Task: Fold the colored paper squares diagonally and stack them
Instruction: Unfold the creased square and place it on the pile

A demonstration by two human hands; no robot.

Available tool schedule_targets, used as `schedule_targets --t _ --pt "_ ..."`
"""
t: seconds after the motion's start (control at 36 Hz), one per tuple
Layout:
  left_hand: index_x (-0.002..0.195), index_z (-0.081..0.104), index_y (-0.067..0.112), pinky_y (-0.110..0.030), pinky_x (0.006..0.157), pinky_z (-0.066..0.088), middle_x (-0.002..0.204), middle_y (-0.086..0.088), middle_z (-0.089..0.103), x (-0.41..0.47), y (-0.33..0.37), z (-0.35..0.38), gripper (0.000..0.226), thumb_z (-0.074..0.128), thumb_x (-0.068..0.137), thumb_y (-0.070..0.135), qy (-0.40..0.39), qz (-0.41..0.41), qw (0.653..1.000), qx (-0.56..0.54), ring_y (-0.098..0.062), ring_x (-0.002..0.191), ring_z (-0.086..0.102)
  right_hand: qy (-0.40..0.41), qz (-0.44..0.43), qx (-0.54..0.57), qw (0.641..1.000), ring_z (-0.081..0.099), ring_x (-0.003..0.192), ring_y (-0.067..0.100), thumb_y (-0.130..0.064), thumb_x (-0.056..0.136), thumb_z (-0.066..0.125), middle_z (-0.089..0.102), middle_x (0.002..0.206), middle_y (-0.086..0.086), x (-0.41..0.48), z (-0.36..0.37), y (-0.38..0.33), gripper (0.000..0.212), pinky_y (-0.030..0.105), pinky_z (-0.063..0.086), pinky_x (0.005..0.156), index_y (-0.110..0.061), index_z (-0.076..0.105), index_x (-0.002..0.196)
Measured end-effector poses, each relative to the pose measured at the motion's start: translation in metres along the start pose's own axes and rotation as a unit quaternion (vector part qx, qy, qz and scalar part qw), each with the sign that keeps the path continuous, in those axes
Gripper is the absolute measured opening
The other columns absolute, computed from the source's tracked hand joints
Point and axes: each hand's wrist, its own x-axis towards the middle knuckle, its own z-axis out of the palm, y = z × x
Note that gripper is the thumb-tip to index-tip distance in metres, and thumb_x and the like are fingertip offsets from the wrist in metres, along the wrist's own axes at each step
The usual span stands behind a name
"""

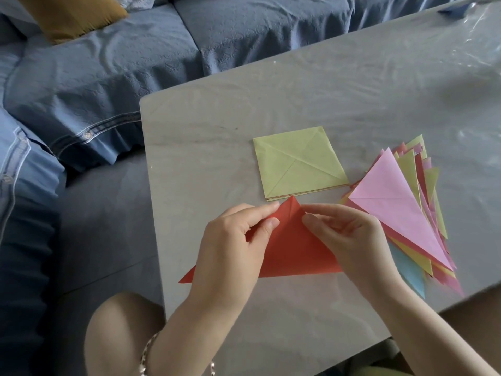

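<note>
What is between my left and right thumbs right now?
The top corner of the red paper triangle; the left hand and right hand both pinch it, seen in the head view.

No text, label, brand, number or sign can be read. The red paper (292, 248), the yellow-green square stack (298, 164) and the folded pile (401, 204) show plain colour and creases only, with no print. The table (271, 104) top has no markings either.
</note>
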Motion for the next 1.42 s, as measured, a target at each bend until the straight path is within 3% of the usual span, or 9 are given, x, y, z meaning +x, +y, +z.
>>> schedule_targets --t 0.44,0.69,0.97,1.08,1.17,1.28,1.42 --pt "0.099 0.074 0.017 0.001 0.062 0.033 0.066 0.023 0.055 0.002 0.0 -0.003 0.019 0.068 0.082 0.009 -0.001 -0.004 1.0 -0.004 0.013 0.066 0.052 -0.005 -0.014 -0.017 1.0 0.056 0.052 -0.008 0.001 0.078 0.067 0.067 0.058 -0.018 0.001 0.0 -0.002 0.032 0.006 0.043 0.055 -0.03 0.07 0.072" --pt "0.098 0.073 0.02 -0.003 0.064 0.039 0.071 0.015 0.067 -0.001 -0.001 -0.003 0.02 0.067 0.082 0.01 -0.017 -0.049 0.995 -0.09 0.004 0.07 0.06 -0.008 -0.011 -0.04 0.999 0.062 0.06 -0.007 -0.004 0.078 0.069 0.069 0.066 -0.019 0.003 -0.003 -0.002 0.033 0.006 0.045 0.06 -0.036 0.071 0.07" --pt "0.1 0.073 0.02 -0.005 0.063 0.04 0.069 0.007 0.068 -0.004 -0.004 -0.002 0.021 0.066 0.083 0.008 -0.008 -0.041 0.996 -0.076 -0.004 0.068 0.06 -0.01 -0.011 -0.084 0.996 0.059 0.056 -0.012 -0.006 0.076 0.072 0.066 0.061 -0.025 0.006 -0.004 -0.001 0.027 0.001 0.039 0.056 -0.032 0.07 0.067" --pt "0.097 0.072 0.024 -0.004 0.065 0.042 0.071 0.012 0.068 -0.005 -0.004 -0.002 0.021 0.067 0.082 0.01 -0.009 -0.058 0.995 -0.076 -0.002 0.074 0.062 -0.018 -0.012 -0.091 0.996 0.061 0.057 -0.011 -0.007 0.077 0.072 0.066 0.061 -0.025 0.007 -0.005 0.001 0.026 0.002 0.041 0.056 -0.031 0.071 0.069" --pt "0.09 0.072 0.028 0.0 0.065 0.04 0.075 0.026 0.065 -0.005 -0.003 -0.003 0.018 0.068 0.081 0.013 -0.021 -0.087 0.993 -0.078 0.01 0.076 0.062 -0.04 -0.027 -0.108 0.993 0.062 0.059 -0.009 -0.006 0.077 0.071 0.067 0.063 -0.024 0.009 -0.007 0.001 0.027 0.003 0.042 0.058 -0.032 0.07 0.068" --pt "0.082 0.066 0.034 -0.005 0.063 0.043 0.071 0.017 0.067 -0.001 -0.006 -0.003 0.021 0.07 0.079 0.014 -0.049 -0.105 0.99 -0.074 0.003 0.069 0.062 -0.096 -0.061 -0.184 0.976 0.063 0.069 -0.006 -0.012 0.078 0.071 0.068 0.073 -0.025 0.014 -0.014 -0.002 0.025 0.005 0.044 0.066 -0.036 0.069 0.071" --pt "0.082 0.069 0.037 -0.014 0.068 0.05 0.071 0.016 0.069 0.003 -0.005 -0.007 0.022 0.073 0.076 0.016 -0.138 -0.121 0.979 -0.09 0.0 0.067 0.064 -0.225 -0.097 -0.305 0.921 0.062 0.077 -0.003 -0.022 0.079 0.071 0.068 0.075 -0.024 0.022 -0.019 -0.013 0.012 0.013 0.046 0.072 -0.034 0.072 0.082"
